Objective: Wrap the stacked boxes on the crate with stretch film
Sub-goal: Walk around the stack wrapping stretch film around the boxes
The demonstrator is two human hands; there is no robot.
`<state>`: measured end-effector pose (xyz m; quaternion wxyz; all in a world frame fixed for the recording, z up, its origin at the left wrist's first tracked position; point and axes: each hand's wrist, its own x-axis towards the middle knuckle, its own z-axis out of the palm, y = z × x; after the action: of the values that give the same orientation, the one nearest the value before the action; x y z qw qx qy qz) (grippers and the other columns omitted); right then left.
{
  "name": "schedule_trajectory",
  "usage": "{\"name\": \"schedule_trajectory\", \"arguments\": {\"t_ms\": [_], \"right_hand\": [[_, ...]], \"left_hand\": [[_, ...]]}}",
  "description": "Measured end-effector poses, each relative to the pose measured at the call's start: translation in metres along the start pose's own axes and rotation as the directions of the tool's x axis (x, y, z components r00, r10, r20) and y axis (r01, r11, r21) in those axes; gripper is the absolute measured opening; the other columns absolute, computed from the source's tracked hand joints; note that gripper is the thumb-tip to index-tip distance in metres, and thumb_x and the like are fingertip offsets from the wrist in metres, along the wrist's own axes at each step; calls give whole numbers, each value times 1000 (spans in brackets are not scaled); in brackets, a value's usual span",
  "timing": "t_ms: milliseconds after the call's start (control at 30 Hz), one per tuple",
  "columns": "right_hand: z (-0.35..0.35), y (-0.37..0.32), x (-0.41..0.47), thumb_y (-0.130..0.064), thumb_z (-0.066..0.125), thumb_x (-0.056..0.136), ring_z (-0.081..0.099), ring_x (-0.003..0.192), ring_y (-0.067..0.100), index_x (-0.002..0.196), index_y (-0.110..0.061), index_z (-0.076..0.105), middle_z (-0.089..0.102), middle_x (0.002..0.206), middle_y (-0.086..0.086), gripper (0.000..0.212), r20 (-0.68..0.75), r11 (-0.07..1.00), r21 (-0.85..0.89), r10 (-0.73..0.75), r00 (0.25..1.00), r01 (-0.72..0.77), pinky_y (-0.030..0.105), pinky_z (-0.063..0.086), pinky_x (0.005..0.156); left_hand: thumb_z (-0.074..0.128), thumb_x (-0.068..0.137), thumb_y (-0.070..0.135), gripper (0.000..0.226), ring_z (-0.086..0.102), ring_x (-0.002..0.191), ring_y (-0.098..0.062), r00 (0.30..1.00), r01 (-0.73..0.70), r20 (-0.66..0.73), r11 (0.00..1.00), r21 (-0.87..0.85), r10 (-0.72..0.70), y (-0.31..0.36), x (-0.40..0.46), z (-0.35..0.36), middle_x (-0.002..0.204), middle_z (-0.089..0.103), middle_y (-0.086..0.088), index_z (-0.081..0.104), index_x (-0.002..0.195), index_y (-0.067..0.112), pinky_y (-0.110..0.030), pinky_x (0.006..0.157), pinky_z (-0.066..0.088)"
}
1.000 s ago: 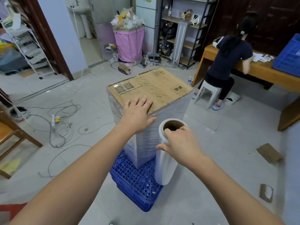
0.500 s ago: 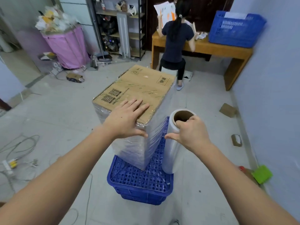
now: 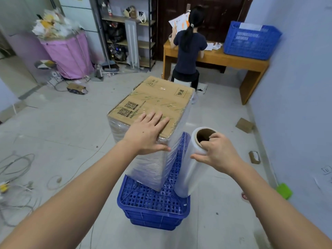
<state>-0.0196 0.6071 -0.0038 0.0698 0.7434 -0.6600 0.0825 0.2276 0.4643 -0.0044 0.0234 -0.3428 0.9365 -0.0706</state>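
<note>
The stacked cardboard boxes (image 3: 158,101) stand on an upturned blue crate (image 3: 154,207) in the middle of the floor, their sides covered in clear film. My left hand (image 3: 147,133) lies flat on the near corner of the top box, fingers straight, thumb down the side. My right hand (image 3: 215,151) grips the top of the stretch film roll (image 3: 190,169), fingers hooked into its cardboard core. The roll hangs upright just right of the stack, and a sheet of film runs from it to the boxes' near right corner.
A person (image 3: 188,49) sits at a wooden desk (image 3: 233,62) behind the stack, with a blue basket (image 3: 251,40) on it. A wall is close on the right. Cables (image 3: 16,177) lie on the floor at left, and a pink bin (image 3: 68,53) and shelves stand at the back.
I have walked round the stack to the right, carrying the roll along its side; the view has swung so the desk is now straight behind. My left hand has stayed on the top box.
</note>
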Motion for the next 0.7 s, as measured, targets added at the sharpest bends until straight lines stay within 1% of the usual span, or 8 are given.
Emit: {"name": "schedule_trajectory", "arguments": {"t_ms": [67, 167, 233, 300, 400, 533, 600, 700], "right_hand": [[-5, 2, -2, -72, 57, 79, 33, 60, 14, 55, -32, 21, 26, 47, -13, 60, -14, 999, 31, -14, 1000, 14, 36, 50, 78], [-15, 2, -5, -67, 66, 77, 40, 58, 14, 54, -28, 30, 27, 45, -11, 58, -31, 994, 86, -60, 998, 62, 32, 46, 87], [-21, 0, -7, -62, 70, 76, 39, 56, 15, 55, -24, 33, 24, 45, -11, 58, -28, 988, 106, -111, 993, 114, 31, 45, 91], [-21, -3, -11, -62, 69, 77, 35, 57, 13, 55, -24, 34, 24, 47, -14, 56, 6, 981, 97, -171, 985, 170, 33, 47, 92], [-14, -8, -16, -66, 56, 79, 34, 60, 11, 57, -25, 39, 32, 50, -15, 50, 79, 967, 60, -252, 964, 248, 35, 49, 90], [-11, -14, -17, -64, 54, 79, 35, 70, 16, 63, -26, 38, 30, 57, -13, 44, 222, 975, -20, -212, 952, 221, 36, 49, 83], [-16, -20, -17, -58, 55, 85, 38, 77, 17, 75, -25, 42, 42, 68, -9, 37, 285, 984, -55, -145, 948, 167, 34, 46, 84], [-23, -35, -16, -38, 49, 88, 50, 81, 19, 86, -21, 44, 55, 77, -5, 18, 248, 992, -66, -87, 965, 106, 31, 42, 86]], "left_hand": [[25, 75, 102, 121, 8, 159, -32, 1000, 9, -4, 1000, 8, -9, 7, 1, -2, 174, 6, -9, -1, 166, 26, -52, 129, 10], [26, 75, 101, 121, 12, 158, -33, 999, 40, -18, 999, 6, -40, 21, 2, -5, 173, 11, -9, 3, 166, 24, -52, 128, 12], [23, 73, 102, 122, 13, 158, -33, 998, 62, -33, 998, 1, -62, 31, 4, -8, 172, 13, -9, 5, 166, 24, -51, 127, 13], [23, 71, 102, 123, 14, 158, -32, 996, 72, -46, 997, -11, -73, 37, 5, -8, 173, 14, -7, 8, 165, 25, -51, 127, 14], [26, 70, 102, 123, 12, 158, -31, 995, 73, -58, 997, -35, -75, 41, 3, -3, 173, 13, -4, 11, 164, 25, -54, 127, 12], [29, 70, 103, 123, 7, 159, -29, 994, 87, -55, 994, -59, -91, 41, 0, 2, 173, 11, -2, 10, 164, 26, -56, 128, 8], [31, 69, 103, 124, 6, 159, -29, 995, 85, -49, 994, -67, -88, 40, 0, 1, 173, 10, -2, 9, 164, 26, -56, 128, 7], [41, 66, 102, 128, 6, 159, -28, 996, 84, -31, 992, -95, -88, 38, -1, -2, 173, 10, -1, 11, 164, 26, -57, 127, 8]]}}
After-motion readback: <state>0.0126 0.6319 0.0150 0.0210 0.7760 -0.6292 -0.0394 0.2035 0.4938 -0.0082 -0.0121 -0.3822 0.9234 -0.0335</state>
